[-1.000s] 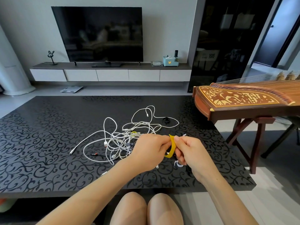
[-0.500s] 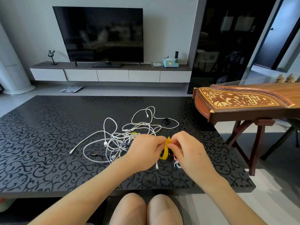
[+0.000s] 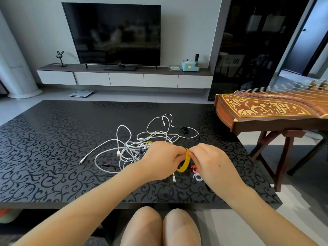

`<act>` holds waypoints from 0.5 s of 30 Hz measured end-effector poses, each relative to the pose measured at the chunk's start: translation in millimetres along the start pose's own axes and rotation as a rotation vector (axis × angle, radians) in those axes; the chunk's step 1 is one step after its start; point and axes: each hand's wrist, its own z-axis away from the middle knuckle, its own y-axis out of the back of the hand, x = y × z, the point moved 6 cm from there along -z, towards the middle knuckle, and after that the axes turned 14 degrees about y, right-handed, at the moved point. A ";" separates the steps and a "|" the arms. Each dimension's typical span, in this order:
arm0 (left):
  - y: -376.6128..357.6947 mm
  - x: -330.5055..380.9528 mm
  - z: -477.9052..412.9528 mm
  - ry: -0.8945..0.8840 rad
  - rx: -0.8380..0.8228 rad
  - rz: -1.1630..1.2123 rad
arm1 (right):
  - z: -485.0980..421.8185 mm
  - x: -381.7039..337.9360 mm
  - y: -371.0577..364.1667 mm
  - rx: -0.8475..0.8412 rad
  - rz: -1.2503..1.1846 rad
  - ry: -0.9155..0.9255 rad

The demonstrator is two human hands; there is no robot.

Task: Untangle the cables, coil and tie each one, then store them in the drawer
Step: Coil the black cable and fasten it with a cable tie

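Here, left hand (image 3: 160, 159) and right hand (image 3: 211, 163) drawn close together above the desk (image 3: 44, 157), both sets of fingers pinched on the top end of a yellow cable tie (image 3: 184, 163). Strap's curl now more opened than a second ago and hanging lower, sagging below the fingers in a loose arc; hands a touch closer to the pile than before. Judged from that: a tie being peeled open and made ready, not yet wrapped round anything.

Just left of and beyond the fingers, tangle of white cables (image 3: 134, 148) heaped on the desk, unchanged from a second ago, loops crossing, plugs trailing outward, nothing coiled. One white plug end (image 3: 174, 179) lying just beneath the left-hand fingers. Just below the right-hand fingers, spare ties (image 3: 195, 173) in red and white, curled, touching the desk. Farther off beyond the fingers, a small black loop (image 3: 184, 130) near the pile's far edge.

Drawer for storing not identifiable with certainty from here. Task judged barely begun: untangling, coiling, tying and storing all remaining.
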 end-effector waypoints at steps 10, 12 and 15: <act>-3.7 -4.0 -0.6 0.117 -0.083 0.083 | -5.7 -14.7 3.9 -0.018 0.140 0.164; 0.6 -4.4 -1.8 0.119 -0.065 0.101 | -5.5 -14.0 2.4 -0.008 0.115 0.160; 5.9 -5.4 -0.9 0.112 -0.045 0.117 | -3.6 3.0 6.3 0.087 -0.113 -0.026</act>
